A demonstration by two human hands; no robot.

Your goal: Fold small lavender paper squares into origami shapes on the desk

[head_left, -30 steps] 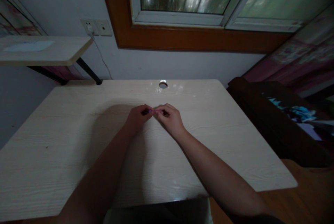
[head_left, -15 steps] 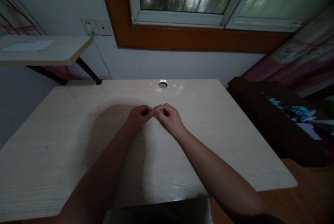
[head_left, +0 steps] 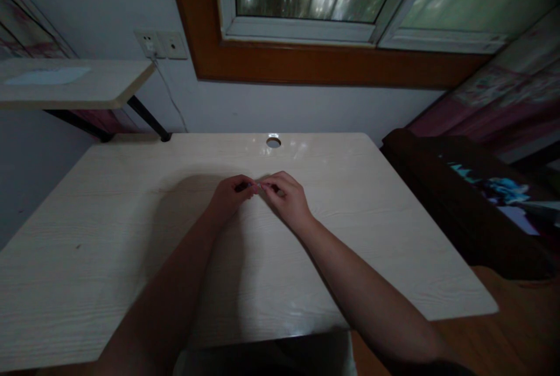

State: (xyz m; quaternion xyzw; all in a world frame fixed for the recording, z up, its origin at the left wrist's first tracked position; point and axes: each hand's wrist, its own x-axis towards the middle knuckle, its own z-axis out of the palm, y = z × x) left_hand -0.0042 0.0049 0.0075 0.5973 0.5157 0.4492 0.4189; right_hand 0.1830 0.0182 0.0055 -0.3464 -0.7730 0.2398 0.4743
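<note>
Over the middle of the pale wood-grain desk, my left hand and my right hand meet at the fingertips. Both are closed in a pinch, thumb against forefinger. Something tiny sits between the two pinches; only a small dark or bluish trace shows by the left fingers, and its kind is too small to make out. The fingers cover most of it. Both forearms reach in from the near edge, and a soft shadow falls on the desktop left of my left hand.
A round cable hole lies near the desk's back edge. At the left, a raised shelf on black legs holds a sheet of paper. A cord hangs from the wall socket. Dark furniture with blue items stands right.
My right hand's fingers have shifted slightly, and its forefinger reaches further over toward the left fingertips. Both hands stay in nearly the same place, still pinched together.
</note>
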